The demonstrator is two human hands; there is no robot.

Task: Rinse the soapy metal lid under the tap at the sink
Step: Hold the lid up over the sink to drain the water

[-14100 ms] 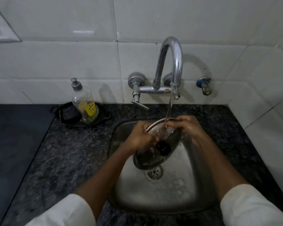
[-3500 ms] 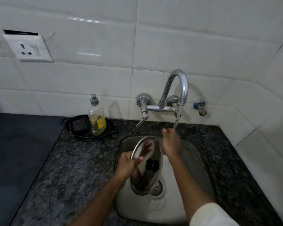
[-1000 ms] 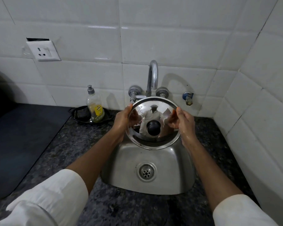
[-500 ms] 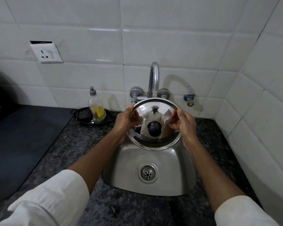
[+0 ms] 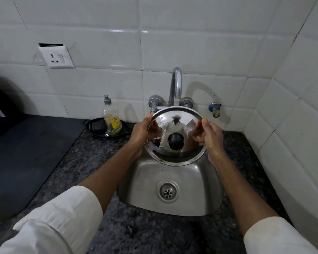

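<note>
**Lid lifted clear of the sink, rinse looks finished**

Along the tabletop from the left, a dark mat gives way to speckled stone, where a soap bottle [image 5: 112, 118] stands in a small black dish [image 5: 106, 128] against the white tiles. Next comes the left hand [image 5: 141, 132], closed on the left edge of the metal lid [image 5: 175, 136], thumb on the rim and fingers curled behind. That lid is held upright above the back of the sink [image 5: 200, 184], knob side toward the camera, just in front of the tap [image 5: 176, 85]. On its far edge the right hand [image 5: 207, 133] grips the rim the same way.

Seconds ago the lid sat low in the basin, steadied by the left hand while the right reached toward the tap; now both hands have raised it to face the viewer, and no water falls from the spout. No suds show on the polished face, only reflections. By that reading the rinsing is done and this is an inspection; setting the lid aside likely follows
</note>
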